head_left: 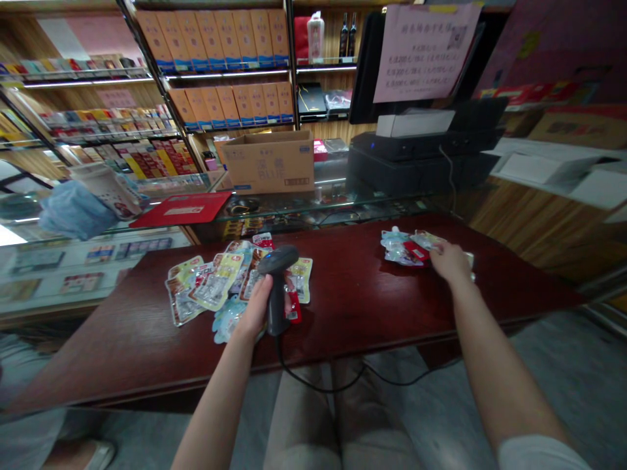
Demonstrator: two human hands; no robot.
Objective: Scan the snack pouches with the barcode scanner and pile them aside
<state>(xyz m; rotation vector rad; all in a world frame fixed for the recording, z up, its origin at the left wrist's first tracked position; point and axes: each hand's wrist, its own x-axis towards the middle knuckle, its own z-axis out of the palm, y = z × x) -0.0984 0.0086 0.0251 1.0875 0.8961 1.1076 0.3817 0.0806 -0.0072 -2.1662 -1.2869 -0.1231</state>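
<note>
My left hand [255, 305] is wrapped around the handle of a dark grey barcode scanner [278, 261], its head up and its cable hanging past the table's front edge. Behind and beside the scanner, a loose pile of snack packets [215, 282] in yellow, brown, red and light blue lies on the dark red table [343, 294]. Over on the right, my right hand [449, 262] is closed on a packet at the edge of a smaller group of packets [398, 248]. My fingertips there are partly hidden, and the held packet shows only in part.
A glass counter behind the table carries an open cardboard box [269, 163], a red folder [183, 209] and a light blue bundle [76, 210]. A monitor with a paper notice [426, 52] stands at the back right. The scanner cable [318, 390] loops over my lap.
</note>
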